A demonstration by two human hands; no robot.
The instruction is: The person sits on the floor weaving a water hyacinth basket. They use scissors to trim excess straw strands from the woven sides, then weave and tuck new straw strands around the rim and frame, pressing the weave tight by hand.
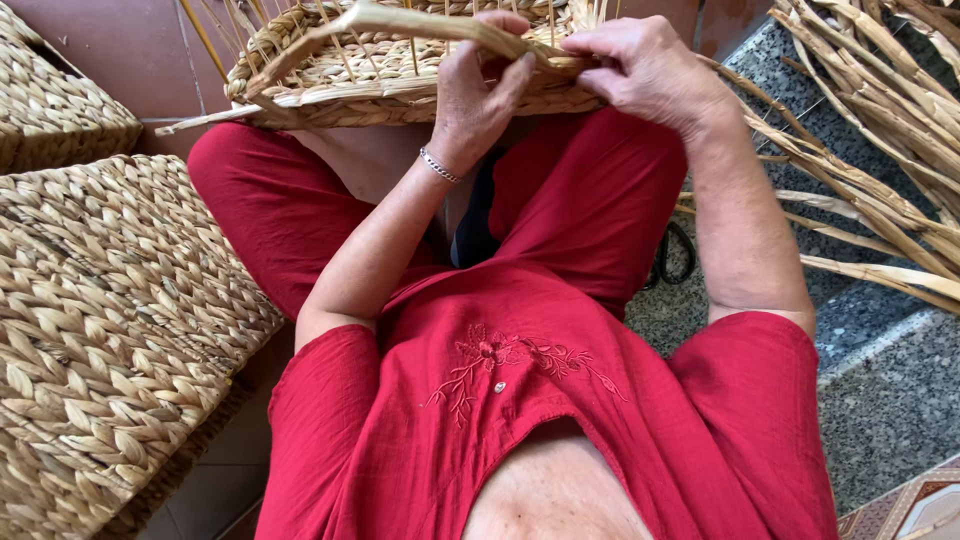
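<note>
Unfinished woven basket (400,75): pale straw-coloured plaited fibre, thin upright stakes rising from its rim, resting on the person's knees at the far centre of the scene. One flat loose strand (420,20) arches over the rim.

Left hand (475,95): fingers curled narrow, pinching that strand against the rim; silver bracelet (438,165) at the wrist.

Right hand (645,70): fingers bent close, pressing the rim's braid just right of the left hand.

Finished baskets (110,300) stand left; dried reeds (880,130) lie right.
</note>
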